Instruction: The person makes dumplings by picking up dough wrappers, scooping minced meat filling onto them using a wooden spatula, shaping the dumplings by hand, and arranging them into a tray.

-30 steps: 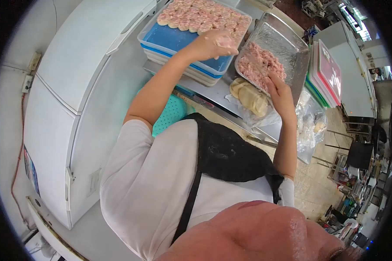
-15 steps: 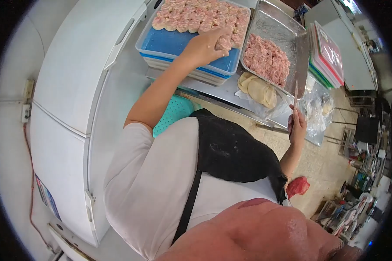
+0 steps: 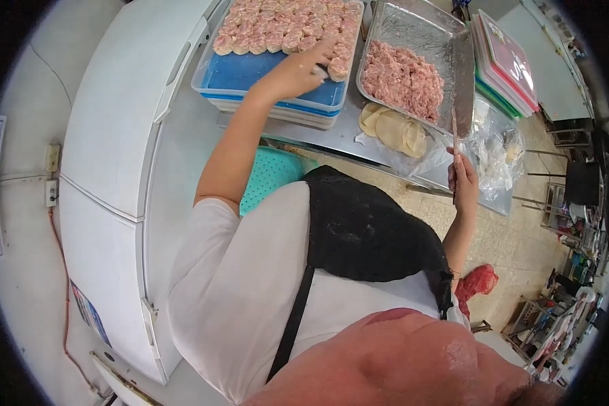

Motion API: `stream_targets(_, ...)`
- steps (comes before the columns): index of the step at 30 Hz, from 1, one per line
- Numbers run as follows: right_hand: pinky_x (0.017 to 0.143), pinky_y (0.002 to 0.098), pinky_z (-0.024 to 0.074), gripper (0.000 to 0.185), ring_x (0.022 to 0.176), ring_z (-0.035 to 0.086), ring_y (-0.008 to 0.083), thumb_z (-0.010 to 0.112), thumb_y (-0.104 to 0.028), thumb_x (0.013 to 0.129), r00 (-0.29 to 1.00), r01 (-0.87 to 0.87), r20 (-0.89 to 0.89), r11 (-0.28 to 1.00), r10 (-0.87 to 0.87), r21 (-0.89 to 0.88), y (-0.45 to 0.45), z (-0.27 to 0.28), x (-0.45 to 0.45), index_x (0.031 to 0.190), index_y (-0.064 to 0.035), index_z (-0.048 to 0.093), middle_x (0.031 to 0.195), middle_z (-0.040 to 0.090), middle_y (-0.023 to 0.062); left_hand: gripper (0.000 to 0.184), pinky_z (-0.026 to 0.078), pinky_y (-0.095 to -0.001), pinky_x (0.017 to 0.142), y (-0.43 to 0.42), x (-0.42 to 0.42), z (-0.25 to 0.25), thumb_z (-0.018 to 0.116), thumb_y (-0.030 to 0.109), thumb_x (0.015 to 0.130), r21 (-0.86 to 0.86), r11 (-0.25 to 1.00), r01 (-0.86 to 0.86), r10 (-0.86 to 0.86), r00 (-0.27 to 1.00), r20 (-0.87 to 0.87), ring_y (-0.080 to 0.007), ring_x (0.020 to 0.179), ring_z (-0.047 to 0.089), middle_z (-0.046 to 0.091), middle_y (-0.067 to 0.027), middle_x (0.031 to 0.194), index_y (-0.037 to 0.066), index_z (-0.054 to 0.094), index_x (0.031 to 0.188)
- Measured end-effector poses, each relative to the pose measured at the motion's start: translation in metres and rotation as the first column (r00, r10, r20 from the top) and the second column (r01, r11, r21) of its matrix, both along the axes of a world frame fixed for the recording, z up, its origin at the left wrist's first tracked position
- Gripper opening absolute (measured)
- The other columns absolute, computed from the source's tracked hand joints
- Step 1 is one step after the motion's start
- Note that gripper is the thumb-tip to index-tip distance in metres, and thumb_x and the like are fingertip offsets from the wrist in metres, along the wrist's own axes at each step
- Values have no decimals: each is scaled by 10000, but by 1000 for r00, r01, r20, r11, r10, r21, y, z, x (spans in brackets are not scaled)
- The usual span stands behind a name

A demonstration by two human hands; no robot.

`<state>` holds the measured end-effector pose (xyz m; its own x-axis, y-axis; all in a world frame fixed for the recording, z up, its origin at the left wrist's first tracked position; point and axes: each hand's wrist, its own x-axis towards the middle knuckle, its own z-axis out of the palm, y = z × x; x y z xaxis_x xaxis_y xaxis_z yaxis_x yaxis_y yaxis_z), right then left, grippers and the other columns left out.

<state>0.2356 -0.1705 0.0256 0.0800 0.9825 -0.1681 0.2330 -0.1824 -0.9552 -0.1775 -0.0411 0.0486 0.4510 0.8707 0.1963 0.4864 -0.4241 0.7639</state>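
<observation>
My left hand (image 3: 292, 76) is over the blue-lined plastic container (image 3: 240, 73), its fingers spread beside the dumplings (image 3: 277, 27) packed in rows. One dumpling (image 3: 338, 69) sits at the right end, close to my fingertips. My right hand (image 3: 464, 181) is wrapped round the handle of a thin flat spreading tool (image 3: 455, 135), whose blade points up along the metal tray's near right corner. Pink minced meat (image 3: 402, 81) is heaped in the metal tray (image 3: 419, 20). Round dough wrappers (image 3: 396, 130) lie overlapped on plastic in front of that tray.
A stack of coloured lids (image 3: 504, 64) stands right of the tray. Clear plastic bags (image 3: 490, 149) lie at the table's right end. Under the table edge is a turquoise perforated basket (image 3: 271, 176). A white refrigerator (image 3: 108, 169) stands at the left; a red bag (image 3: 477, 281) is low at the right.
The dumpling that was in my left hand now sits at the row's end, and the fingers have spread. My right hand has moved from the meat to beside the tray, with the tool upright.
</observation>
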Motion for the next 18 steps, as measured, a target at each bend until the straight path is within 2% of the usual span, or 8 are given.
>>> stream_targets(2,450,192,262,293,503,342,25,459,-288,990,997,-6,76,998,11,-64,15,10,-1,1086,-72,634,607,401,-63,764,445,-342,956,-1,0,10,553,1,797,-74,994,-76,73,996,-51,-252,1120,559,391,-146,1435,131,232,1478)
stream_targets(5,476,239,328,303,507,399,77,446,-309,990,956,-138,264,990,129,16,48,6,12,1023,-72,631,597,436,-18,694,444,-365,954,23,-5,-29,556,82,794,252,949,-188,209,976,-60,-325,1064,582,524,-172,1309,148,304,1437)
stream_targets(6,487,260,355,308,507,424,101,442,-314,988,924,-207,341,976,173,63,60,3,19,1005,-69,628,592,454,3,574,478,-377,879,17,0,-21,584,126,802,225,945,-239,248,969,-15,-317,976,607,608,-158,1157,130,430,1355)
stream_targets(9,546,313,426,354,564,537,171,472,-350,972,756,-352,606,934,247,58,99,15,44,927,-39,637,636,563,73,419,489,-393,783,-9,24,29,598,146,807,198,883,-426,464,856,-228,-316,878,615,637,-149,1028,98,551,1220)
stream_targets(10,572,345,447,353,614,573,221,490,-354,952,631,-405,740,913,235,55,112,20,53,910,-39,645,685,592,109,273,481,-400,727,-17,37,35,595,151,824,341,806,-484,558,814,-161,-315,812,612,636,-133,919,78,609,1087)
stream_targets(12,624,410,490,352,714,645,322,527,-363,912,320,-509,932,861,170,18,139,28,72,876,-40,661,782,650,180,240,483,-394,734,-30,69,39,583,157,839,275,867,-416,447,893,-58,-314,830,609,631,-127,921,79,612,1063)
stream_targets(15,639,428,510,348,775,653,347,561,-363,869,92,-519,985,851,145,-77,170,27,81,783,-47,679,821,664,179,184,479,-385,771,-40,136,22,556,170,862,193,964,-185,193,981,-22,-308,883,599,623,-116,933,72,624,1003)
stream_targets(18,591,432,522,206,702,666,312,584,-217,799,44,-692,998,721,44,-1,168,-21,70,725,-54,686,744,666,162,228,459,-372,845,-41,202,-43,595,158,811,96,989,109,-109,994,0,-285,983,577,622,-117,1016,56,634,1011)
